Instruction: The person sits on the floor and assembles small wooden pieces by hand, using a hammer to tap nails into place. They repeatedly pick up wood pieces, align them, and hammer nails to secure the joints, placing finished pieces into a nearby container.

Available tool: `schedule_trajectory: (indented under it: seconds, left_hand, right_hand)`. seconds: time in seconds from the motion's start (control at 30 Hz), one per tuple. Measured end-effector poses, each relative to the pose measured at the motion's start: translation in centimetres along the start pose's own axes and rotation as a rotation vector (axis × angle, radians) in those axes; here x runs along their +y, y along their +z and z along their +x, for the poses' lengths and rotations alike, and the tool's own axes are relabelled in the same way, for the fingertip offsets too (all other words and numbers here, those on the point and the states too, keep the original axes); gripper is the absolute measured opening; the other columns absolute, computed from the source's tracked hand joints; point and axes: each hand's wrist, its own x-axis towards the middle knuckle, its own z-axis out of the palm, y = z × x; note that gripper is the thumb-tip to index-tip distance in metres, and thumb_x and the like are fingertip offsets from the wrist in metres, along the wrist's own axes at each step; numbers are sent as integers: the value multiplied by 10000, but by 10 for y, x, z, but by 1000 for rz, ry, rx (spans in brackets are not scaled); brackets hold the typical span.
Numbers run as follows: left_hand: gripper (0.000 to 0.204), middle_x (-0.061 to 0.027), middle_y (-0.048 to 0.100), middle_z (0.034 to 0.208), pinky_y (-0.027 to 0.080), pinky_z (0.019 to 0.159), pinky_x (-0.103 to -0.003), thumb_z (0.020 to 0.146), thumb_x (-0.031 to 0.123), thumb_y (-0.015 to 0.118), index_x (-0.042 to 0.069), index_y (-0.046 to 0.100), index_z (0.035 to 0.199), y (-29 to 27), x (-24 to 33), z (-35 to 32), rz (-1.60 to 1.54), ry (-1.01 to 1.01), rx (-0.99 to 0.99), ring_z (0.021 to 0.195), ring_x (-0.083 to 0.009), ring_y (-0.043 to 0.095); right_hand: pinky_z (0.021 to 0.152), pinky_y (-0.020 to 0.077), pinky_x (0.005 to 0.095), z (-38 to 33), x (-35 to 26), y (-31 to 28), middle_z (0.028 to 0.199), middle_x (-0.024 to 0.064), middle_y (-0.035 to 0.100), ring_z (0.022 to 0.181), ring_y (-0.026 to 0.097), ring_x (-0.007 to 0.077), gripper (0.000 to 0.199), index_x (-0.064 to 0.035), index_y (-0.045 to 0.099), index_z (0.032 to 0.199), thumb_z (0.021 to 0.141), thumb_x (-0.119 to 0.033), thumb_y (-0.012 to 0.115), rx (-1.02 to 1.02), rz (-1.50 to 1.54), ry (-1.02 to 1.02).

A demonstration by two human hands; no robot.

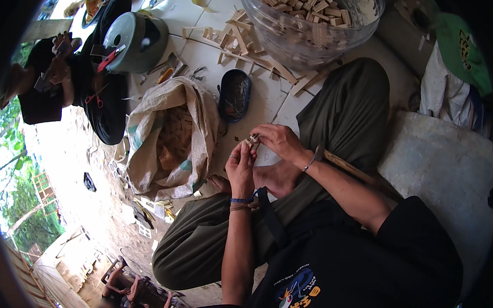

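Note:
Out in front of my crossed legs, my left hand (240, 161) and my right hand (279, 140) meet at the fingertips. Between them they pinch a small light wooden piece (251, 141) with something dark and metallic on it; the fingers partly cover it. Both hands are closed. Just beyond them lies a blue oval dish (235, 95) with thin wire-like bits inside. Left of my hands stands an open woven sack (200, 109) holding many small wooden pieces (175, 132). A wooden-handled hammer (349, 170) rests on my leg beneath my right forearm.
A clear plastic bowl (313, 38) full of wooden blocks stands at the far side, with loose wooden strips (241, 38) on the tiles beside it. A grey-green round container (137, 40) and another person's hands (61, 57) are at far left. A green cap (462, 51) lies at right.

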Motion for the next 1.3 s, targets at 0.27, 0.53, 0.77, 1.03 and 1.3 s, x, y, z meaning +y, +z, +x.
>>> schedule_trajectory:
  seconds: [0.27,0.53,0.77,1.03,1.3]
  left_hand:
    - [303,-17,701,1120,550,870,-231,1072,248,665,17,670,1269,2,2,1,12,-1,-1,950,-90,652]
    - [307,-24,703,1115,543,866,-228,1075,239,662,1,663,1268,3,1,-1,15,33,-28,931,-89,648]
    - [295,-17,703,1119,543,877,-230,1067,234,674,11,660,1259,2,-3,-1,-11,41,-25,944,-89,654]
    - [293,-33,703,1086,534,832,-232,1081,244,654,-2,652,1240,5,-10,0,62,130,7,920,-85,655]
    - [281,-39,703,1088,538,840,-233,1077,240,660,2,652,1226,7,-12,0,43,143,14,941,-93,665]
  right_hand:
    - [735,593,430,-1,1,2,1050,122,722,896,728,354,287,-95,686,1175,895,-35,703,-6,-36,2]
    - [804,601,423,-5,2,1,1168,131,705,969,721,354,324,-74,682,1257,934,-71,660,-127,-98,53]
    - [749,601,428,-6,5,4,1107,112,716,913,728,361,305,-99,687,1214,912,-62,670,-33,-116,-26]
    - [736,604,425,-6,6,5,1092,108,716,891,733,350,302,-99,686,1223,923,-71,658,-30,-107,-32]
    - [740,602,424,-9,8,6,1114,110,715,910,730,352,296,-102,677,1242,951,-106,620,-39,-53,-2]
